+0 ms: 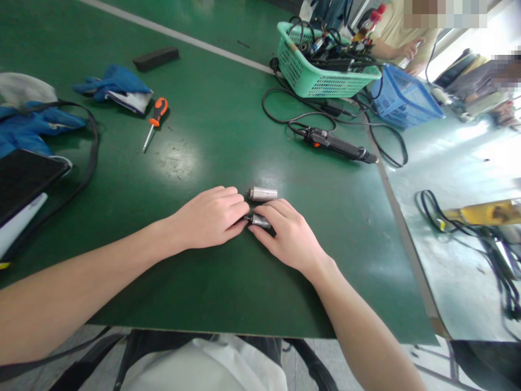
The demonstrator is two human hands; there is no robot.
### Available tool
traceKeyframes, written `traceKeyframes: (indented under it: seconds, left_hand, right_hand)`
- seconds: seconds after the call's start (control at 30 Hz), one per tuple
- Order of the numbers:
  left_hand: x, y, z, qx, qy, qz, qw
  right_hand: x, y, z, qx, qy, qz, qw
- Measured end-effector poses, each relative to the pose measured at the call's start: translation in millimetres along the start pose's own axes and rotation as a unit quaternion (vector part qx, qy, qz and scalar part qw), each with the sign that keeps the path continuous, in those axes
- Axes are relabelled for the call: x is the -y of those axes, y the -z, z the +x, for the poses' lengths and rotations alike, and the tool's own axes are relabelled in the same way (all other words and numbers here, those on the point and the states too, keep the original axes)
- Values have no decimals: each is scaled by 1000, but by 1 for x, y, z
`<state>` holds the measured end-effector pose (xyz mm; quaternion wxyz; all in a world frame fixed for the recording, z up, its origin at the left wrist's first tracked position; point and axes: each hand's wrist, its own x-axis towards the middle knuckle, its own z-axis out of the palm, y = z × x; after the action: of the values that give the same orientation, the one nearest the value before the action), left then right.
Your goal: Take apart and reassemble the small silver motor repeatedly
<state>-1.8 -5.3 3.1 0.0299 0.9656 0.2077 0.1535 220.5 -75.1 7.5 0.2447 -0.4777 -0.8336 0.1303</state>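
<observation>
Between my two hands lies a small silvery metal cylinder with a dark end, low over the green table. My right hand grips its body, thumb on the near side and fingers over the far side. My left hand is closed with its fingertips pinched at the dark left end; its curled fingers hide what exactly they grasp. Just beyond my fingers a second metal cylinder rests on its side, a narrower dark end pointing left.
An orange-black screwdriver, blue gloves and a dark block lie left. A black electric screwdriver with its cord lies right, before a green basket of cables and a blue basket. People sit at the far right.
</observation>
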Motion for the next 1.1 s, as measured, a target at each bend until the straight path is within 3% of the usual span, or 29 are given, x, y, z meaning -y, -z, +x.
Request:
traceKeyframes:
  seconds: [1.1]
  left_hand:
    - [0, 1, 0, 2, 4, 4, 1000]
  right_hand:
    - [-1, 0, -1, 2, -9, 0, 1000]
